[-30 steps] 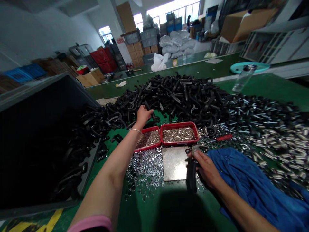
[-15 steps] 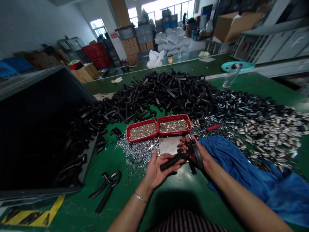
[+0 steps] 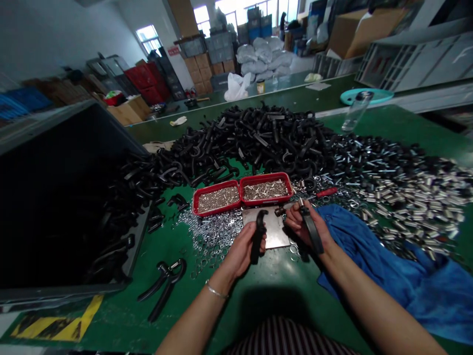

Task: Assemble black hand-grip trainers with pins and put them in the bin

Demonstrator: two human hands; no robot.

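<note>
Your left hand grips a hooked black handle piece, your right hand a curved black handle piece; hold both firmly (well below the hooked end).

L fingers round blk hooked part, R fingers w/ curved blk part, red trays ahead
</note>
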